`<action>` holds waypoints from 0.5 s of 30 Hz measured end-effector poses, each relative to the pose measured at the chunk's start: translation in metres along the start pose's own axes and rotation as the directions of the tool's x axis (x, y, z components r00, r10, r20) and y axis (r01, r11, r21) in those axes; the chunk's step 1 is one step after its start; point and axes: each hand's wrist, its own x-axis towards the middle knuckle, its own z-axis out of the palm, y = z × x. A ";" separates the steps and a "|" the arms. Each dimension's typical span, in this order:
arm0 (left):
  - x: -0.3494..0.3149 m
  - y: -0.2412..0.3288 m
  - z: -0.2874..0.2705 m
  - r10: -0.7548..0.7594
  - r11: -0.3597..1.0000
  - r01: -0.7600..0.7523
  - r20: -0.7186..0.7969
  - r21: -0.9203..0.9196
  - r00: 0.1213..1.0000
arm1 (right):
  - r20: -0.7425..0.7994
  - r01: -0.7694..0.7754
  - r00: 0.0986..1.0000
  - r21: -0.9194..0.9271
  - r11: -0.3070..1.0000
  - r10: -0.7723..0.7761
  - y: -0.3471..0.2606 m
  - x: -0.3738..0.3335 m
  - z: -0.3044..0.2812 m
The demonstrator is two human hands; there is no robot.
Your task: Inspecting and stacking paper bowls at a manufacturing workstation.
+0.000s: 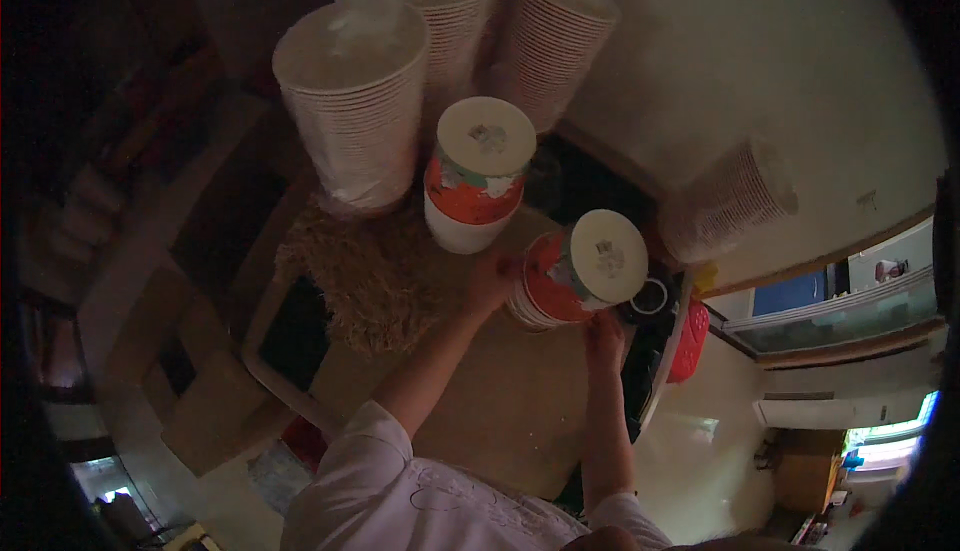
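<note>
Between my two hands is a round paper tub [555, 276] with a red and green printed band and a flat white top that has a small grey mark. It tilts to the right. My left hand [490, 283] is closed on its left side, with the fingertips partly hidden. My right hand [604, 343] grips it low on the right, beneath the rim. A second similar tub [473, 196], white at its lower part, stands just beyond my left hand. Shredded tan paper filler [365, 281] lies to the left of it.
Tall stacks of white paper tubs, one nearest [355, 111] and another [555, 46] behind, stand at the back in clear wrap. A further wrapped stack [730, 196] leans by the right wall. A brown board [500, 391] covers the table; a red plastic item [688, 343] sits at its right edge.
</note>
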 end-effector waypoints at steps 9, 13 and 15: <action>-0.009 0.026 -0.003 -0.070 0.987 0.096 0.189 -0.132 0.979 | -0.088 0.008 0.996 -0.004 1.000 -0.008 0.003 -0.003 0.000; -0.001 0.024 -0.013 0.053 0.995 -0.039 0.154 -0.087 0.987 | -0.060 0.043 0.997 -0.105 0.994 -0.050 0.008 -0.011 -0.003; 0.007 0.008 -0.015 0.105 0.994 -0.094 0.243 -0.055 0.964 | -0.085 0.046 0.995 -0.148 0.988 -0.059 0.016 -0.013 -0.016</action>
